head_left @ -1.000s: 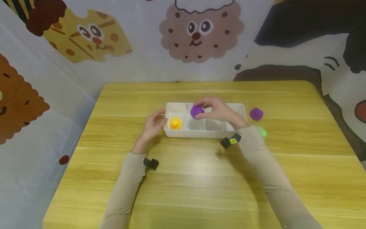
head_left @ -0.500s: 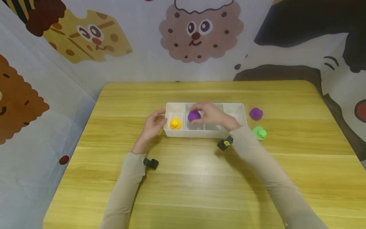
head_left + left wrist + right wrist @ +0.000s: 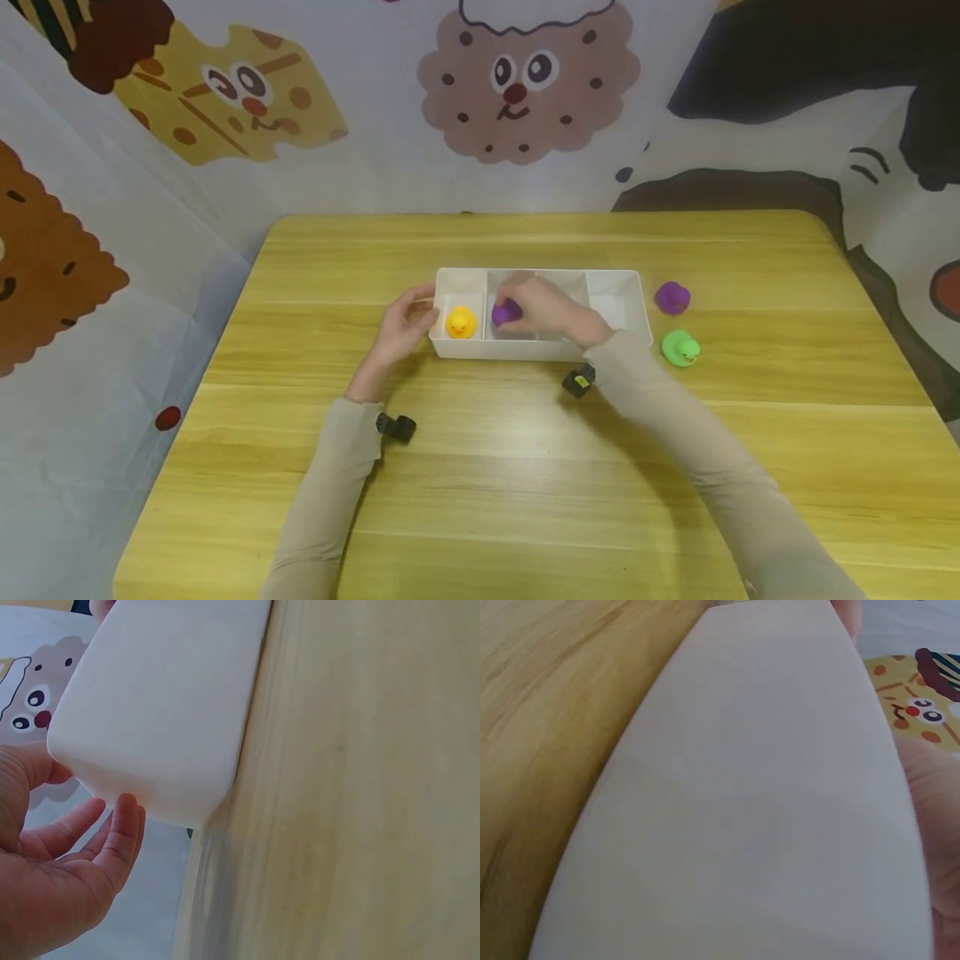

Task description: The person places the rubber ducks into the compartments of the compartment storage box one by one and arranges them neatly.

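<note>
My left hand point(image 3: 403, 329) steadies the left end of a white divided box point(image 3: 510, 350). In the left wrist view, the thumb goes over the rim of the box, and curved fingertips point(image 3: 127, 801) rest against its end wall. My right hand point(image 3: 546, 307) reaches down into the second compartment from the left, gripping a purple rubber duck point(image 3: 506, 313). Fingers cover much of that duck. A yellow rubber duck point(image 3: 461, 322) sits in the leftmost compartment. In the right wrist view, the box's front wall point(image 3: 742, 780) hides the fingers and the duck.
To the right of the box, another purple duck point(image 3: 672, 297) and a green rubber duck point(image 3: 680, 348) stand on the wooden table point(image 3: 480, 483). A cartoon-printed cloth point(image 3: 360, 183) hangs behind the table.
My right hand has moved left and lowered the purple duck into the second compartment. The green duck, partly covered by the sleeve before, now shows fully. My left hand stays put.
</note>
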Demonstrator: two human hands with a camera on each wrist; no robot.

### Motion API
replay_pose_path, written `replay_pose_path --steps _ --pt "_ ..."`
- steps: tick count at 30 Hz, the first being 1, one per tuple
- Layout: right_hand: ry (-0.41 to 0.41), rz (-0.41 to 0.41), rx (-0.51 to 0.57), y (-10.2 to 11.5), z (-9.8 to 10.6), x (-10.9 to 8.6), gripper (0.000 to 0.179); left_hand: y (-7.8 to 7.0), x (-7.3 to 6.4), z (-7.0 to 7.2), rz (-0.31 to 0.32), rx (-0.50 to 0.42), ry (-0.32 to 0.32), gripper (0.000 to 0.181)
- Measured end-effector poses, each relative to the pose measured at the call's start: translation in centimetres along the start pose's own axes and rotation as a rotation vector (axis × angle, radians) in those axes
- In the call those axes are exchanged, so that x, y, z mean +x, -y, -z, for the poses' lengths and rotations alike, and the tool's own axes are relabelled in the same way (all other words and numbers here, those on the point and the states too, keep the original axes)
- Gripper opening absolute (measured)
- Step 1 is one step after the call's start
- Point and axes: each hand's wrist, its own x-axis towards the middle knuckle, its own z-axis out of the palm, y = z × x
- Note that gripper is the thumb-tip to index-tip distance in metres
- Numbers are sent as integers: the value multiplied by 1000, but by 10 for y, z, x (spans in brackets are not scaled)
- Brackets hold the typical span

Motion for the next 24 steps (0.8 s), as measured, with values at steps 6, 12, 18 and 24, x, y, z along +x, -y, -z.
replay_pose_path --steps 6,12,18,24 --pt "-4 1 -61 0 -5 3 24 14 5 1 -9 16 -15 41" --pt "-10 12 -114 0 -7 4 23 12 4 0 -1 38 -25 41" --pt "27 -19 -158 4 -4 3 24 12 4 1 8 39 -24 41" --pt "80 -49 -227 9 0 4 28 11 5 0 7 28 -19 41"
